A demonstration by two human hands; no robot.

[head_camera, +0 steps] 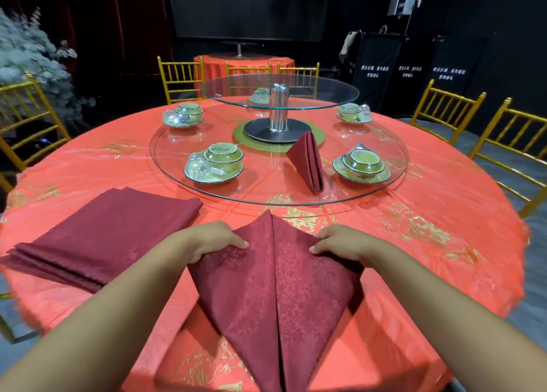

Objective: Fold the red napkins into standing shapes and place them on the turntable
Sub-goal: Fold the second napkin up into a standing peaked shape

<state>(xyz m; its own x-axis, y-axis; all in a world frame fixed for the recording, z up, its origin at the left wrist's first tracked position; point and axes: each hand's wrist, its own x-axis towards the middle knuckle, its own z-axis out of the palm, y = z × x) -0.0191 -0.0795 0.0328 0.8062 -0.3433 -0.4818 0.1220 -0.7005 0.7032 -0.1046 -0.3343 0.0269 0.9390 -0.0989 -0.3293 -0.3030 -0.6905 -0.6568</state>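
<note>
Dark red napkin flat on the near part of the table, folded into a long kite, centre seam running away toward the turntable, far tip just short of the glass rim. Left hand at the left corner of the fold, fingers curled over the edge and gripping the cloth. Right hand mirrored at the right corner, fingers likewise curled onto the cloth, pinching its edge. Between the two hands, the upper triangle of the fold.

Off to the left of the left forearm, well apart from it, a stack of napkins, same dark red, folded square. On the turntable, right of centre, one standing napkin, tip up, between two green bowl settings. Above, a smaller glass tier on a metal post.

Beneath it all, an orange-red tablecloth with gold patterns. Around the table, gold chairs; behind, a second table in the same cloth, a dark screen, white foliage at far left.
</note>
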